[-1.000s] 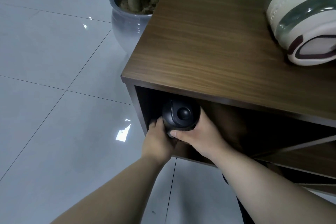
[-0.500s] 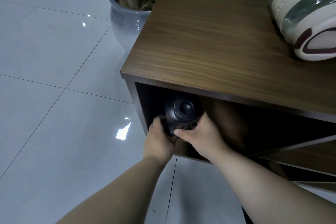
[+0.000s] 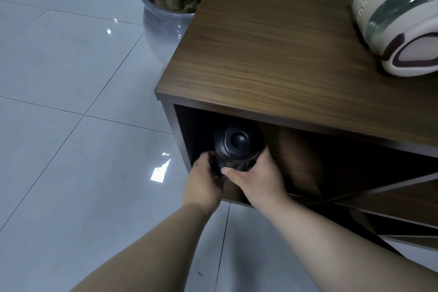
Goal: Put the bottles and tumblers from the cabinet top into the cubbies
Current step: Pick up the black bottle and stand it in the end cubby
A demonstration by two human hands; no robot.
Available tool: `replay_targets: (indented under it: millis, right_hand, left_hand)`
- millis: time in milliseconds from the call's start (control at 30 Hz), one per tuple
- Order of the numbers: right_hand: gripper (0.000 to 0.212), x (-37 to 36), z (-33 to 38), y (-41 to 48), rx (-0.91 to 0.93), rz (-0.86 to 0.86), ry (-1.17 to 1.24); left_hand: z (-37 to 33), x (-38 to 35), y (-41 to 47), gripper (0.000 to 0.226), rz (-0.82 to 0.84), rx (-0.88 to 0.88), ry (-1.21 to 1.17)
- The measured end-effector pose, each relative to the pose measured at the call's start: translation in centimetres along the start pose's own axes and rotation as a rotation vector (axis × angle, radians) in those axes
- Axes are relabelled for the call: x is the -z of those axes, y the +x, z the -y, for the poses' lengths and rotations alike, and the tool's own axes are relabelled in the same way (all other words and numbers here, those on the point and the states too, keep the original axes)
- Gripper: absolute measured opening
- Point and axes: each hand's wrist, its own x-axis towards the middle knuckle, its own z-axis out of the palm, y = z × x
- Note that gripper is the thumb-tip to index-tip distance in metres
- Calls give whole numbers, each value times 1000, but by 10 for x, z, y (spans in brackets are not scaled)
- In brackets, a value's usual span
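Note:
A black bottle (image 3: pixel 237 144) with a round lid sits inside the leftmost cubby (image 3: pixel 187 130) of the brown wooden cabinet (image 3: pixel 272 50), its lid facing up toward me. My left hand (image 3: pixel 206 180) grips its left side and my right hand (image 3: pixel 256 175) wraps its front and right side. The bottle's lower body is hidden behind my hands. On the cabinet top at the far right lies a cream tumbler (image 3: pixel 398 21) with a clear band and a dark-outlined lid, partly cut off by the frame.
A grey ceramic pot (image 3: pixel 163 19) with a plant trunk stands on the tiled floor just left of the cabinet. Diagonal dividers (image 3: pixel 379 185) split the cubbies to the right. A teal wall runs behind the cabinet.
Both hands have pushed the black bottle slightly deeper into the left cubby. The view has shifted a little, and the cream tumbler has not moved.

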Motion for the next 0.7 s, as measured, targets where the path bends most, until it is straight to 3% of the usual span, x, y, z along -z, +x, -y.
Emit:
replay_targets:
  millis: [567, 700]
  right_hand:
    - [85, 5, -1, 1, 13, 24, -75]
    - [94, 9, -1, -1, -27, 61, -149]
  left_hand:
    - [5, 0, 1, 40, 21, -25, -16]
    - [5, 3, -1, 49, 47, -40, -38]
